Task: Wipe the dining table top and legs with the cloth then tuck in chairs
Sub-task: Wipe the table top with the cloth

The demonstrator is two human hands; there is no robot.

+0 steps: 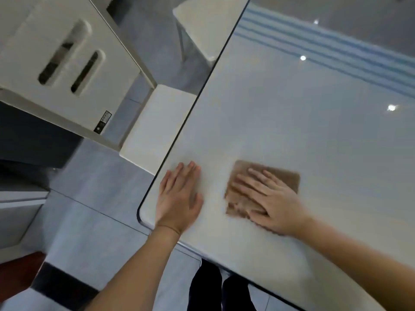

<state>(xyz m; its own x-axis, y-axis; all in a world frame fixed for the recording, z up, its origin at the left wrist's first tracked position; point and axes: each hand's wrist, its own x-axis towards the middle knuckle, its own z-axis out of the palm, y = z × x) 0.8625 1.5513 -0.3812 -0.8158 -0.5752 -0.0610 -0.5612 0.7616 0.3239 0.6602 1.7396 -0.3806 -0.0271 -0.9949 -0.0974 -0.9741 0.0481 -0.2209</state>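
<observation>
Near the rounded corner of the table top (292, 108), the brown cloth (280, 178) lies flat under the right hand (267, 198), palm pressing, fingers spread, not clenched. The left hand (179, 198) rests open between cloth and corner, holding nothing.

The cloth (262, 189) lies on the tabletop (292, 120) near its near-left corner, under the right hand (269, 200). The left hand (179, 196) rests flat on the tabletop just left of the cloth. Two chairs (157, 122) stand left of the tabletop's edge, one farther back.
</observation>
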